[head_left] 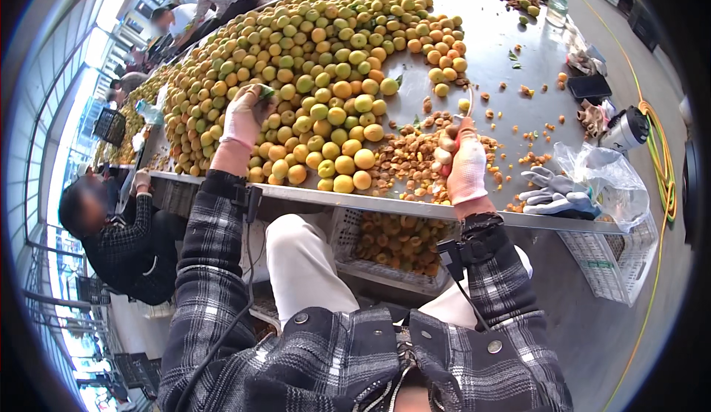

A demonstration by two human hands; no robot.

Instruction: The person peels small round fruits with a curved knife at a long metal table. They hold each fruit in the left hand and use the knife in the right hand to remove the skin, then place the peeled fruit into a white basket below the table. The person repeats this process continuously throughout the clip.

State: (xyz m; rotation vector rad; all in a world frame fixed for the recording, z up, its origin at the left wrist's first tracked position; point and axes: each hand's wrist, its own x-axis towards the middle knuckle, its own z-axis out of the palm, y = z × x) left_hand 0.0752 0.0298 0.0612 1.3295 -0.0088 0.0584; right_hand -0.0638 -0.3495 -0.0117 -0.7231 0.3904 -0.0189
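Note:
Yellow-green to orange apricots (326, 64) lie heaped on the metal table (511, 71). My left hand (244, 119), in a white glove with bare fingertips, is at the pile's near side. Its fingers curl inward beside a bit of green (265, 93); what they hold is hidden. To the right, my right hand (464, 162), gloved the same way, is closed around a slim tool (470, 102) whose narrow pale end points away from me. The tool's handle is hidden in the fist. Brown pits and scraps (407, 162) lie on the table beside this hand.
Grey gloves (557, 193), a clear plastic bag (611, 182), a tumbler (626, 129) and a phone (589, 87) lie at the right. A water bottle (558, 3) stands farther off. Below the table edge is a crate of apricots (404, 242). A person (122, 242) sits at left.

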